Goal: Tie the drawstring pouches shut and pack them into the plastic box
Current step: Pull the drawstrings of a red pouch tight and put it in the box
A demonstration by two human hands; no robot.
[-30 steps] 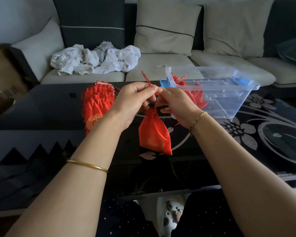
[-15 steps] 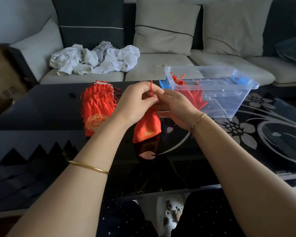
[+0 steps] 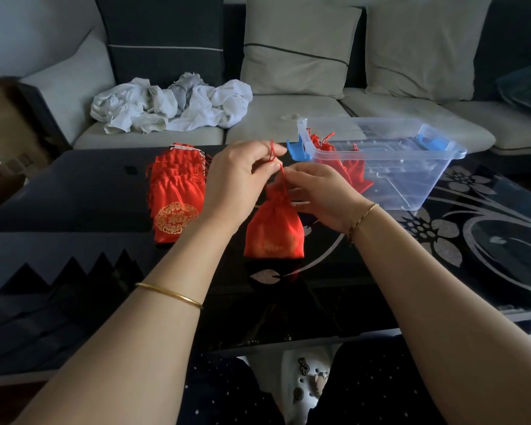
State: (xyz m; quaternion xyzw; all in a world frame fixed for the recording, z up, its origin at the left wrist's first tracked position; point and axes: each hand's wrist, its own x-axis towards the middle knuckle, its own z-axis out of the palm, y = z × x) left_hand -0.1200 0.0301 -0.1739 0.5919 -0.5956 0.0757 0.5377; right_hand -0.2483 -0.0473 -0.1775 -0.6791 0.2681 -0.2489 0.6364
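A red drawstring pouch (image 3: 274,228) hangs in the air over the black table, its neck gathered. My left hand (image 3: 236,179) pinches its red drawstring (image 3: 281,173) above the neck. My right hand (image 3: 319,194) holds the pouch's neck and cord from the right side. A stack of flat red pouches (image 3: 175,191) with gold embroidery lies on the table to the left. The clear plastic box (image 3: 411,182) with blue latches stands at the right rear and has a few red pouches (image 3: 347,167) lying in its left end.
The black glass table (image 3: 472,240) carries a silver flower pattern on its right half. Behind it is a sofa (image 3: 288,115) with cushions and a heap of white cloth (image 3: 172,105). A brown cardboard box (image 3: 6,127) stands at far left.
The pouch swung up and left, then hangs straight down again with its neck cinched tighter. My left hand has pulled the drawstring upward while my right hand stayed at the neck.
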